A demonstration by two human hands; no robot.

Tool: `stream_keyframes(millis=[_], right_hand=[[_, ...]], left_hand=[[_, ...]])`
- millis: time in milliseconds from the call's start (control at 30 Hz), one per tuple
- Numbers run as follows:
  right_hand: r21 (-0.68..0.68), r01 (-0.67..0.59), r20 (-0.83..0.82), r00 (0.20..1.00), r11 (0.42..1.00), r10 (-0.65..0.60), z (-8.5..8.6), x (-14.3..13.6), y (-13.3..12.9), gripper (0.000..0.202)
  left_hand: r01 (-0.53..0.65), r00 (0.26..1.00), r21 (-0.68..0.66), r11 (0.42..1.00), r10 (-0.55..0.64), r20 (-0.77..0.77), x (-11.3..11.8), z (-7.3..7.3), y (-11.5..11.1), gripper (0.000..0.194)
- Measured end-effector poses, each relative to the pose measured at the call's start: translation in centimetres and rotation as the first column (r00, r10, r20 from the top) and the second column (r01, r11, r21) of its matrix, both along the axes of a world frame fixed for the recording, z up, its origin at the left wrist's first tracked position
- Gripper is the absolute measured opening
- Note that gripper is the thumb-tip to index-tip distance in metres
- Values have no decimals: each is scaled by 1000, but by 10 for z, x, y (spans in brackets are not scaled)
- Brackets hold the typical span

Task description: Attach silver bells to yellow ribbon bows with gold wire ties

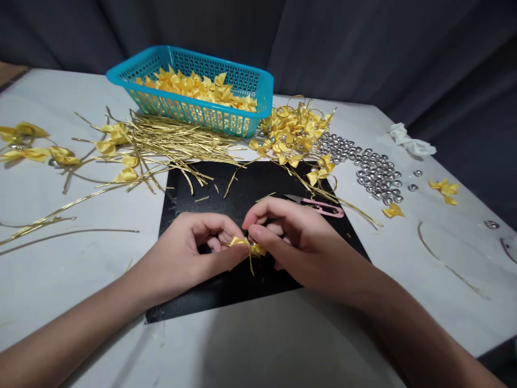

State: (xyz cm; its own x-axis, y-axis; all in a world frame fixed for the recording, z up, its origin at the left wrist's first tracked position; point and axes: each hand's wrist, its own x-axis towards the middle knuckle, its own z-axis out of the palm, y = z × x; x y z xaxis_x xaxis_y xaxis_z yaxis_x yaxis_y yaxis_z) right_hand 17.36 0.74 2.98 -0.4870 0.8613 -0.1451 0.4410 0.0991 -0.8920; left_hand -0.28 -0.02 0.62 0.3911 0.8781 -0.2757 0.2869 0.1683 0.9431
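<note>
Over a black mat (189,302), both hands come together around one yellow ribbon bow (239,241). My left hand (202,245) is closed, its thumb and fingers pinching the bow's left part. My right hand (294,237) is closed too, thumb and forefinger curled at the bow's right side. A thin gold strand hangs down from the bow between the thumbs. Part of the bow is hidden behind the fingers. Just beyond my right hand lie pink-handled thread snips (329,209) with the blades pointing left.
A turquoise basket (266,97) of yellow bows stands at the back. In front lie many gold cords (177,143). To its right are a heap of corded bows (297,129), silver bells or beads (377,175) and a crumpled white tissue (412,143). More bows (24,153) lie far left.
</note>
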Motion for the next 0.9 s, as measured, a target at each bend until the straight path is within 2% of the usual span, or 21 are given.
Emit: stream_keyframes(millis=[200,433,600,900], right_hand=[[1,-22,11,1000,1000,22,-1,1,0,11],[10,35,0,999,999,-35,-2,-1,-1,11],[24,0,36,999,1000,-1,-2,0,0,11],[3,-1,61,998,1000,1,-3,1,0,12]], left_hand=[[14,1000,18,1000,-14,-6,1,-1,1,12],[3,1000,29,1000,-3,-16,1,-2,0,12],[10,1000,23,1000,-10,2,1,-1,-1,10],[-4,1000,23,1000,4,-16,0,-2,-1,17]])
